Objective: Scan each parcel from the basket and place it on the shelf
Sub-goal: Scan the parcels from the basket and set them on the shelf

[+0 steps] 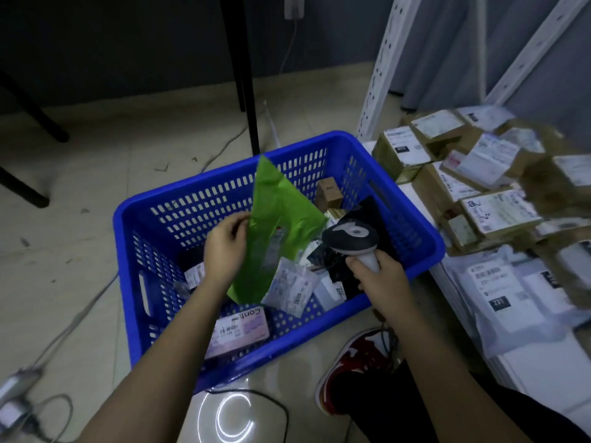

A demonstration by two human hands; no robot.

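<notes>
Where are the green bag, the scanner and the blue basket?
green bag (281, 215): head view, on its crinkled middle.
scanner (350, 235): head view, on its dark head.
blue basket (204, 182): head view, on its far rim.

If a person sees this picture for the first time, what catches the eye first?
The big blue plastic basket at centre, part-filled with parcels. Above it the left hand holds a bright green plastic mailer bag, and the right hand grips a grey handheld scanner.
</notes>
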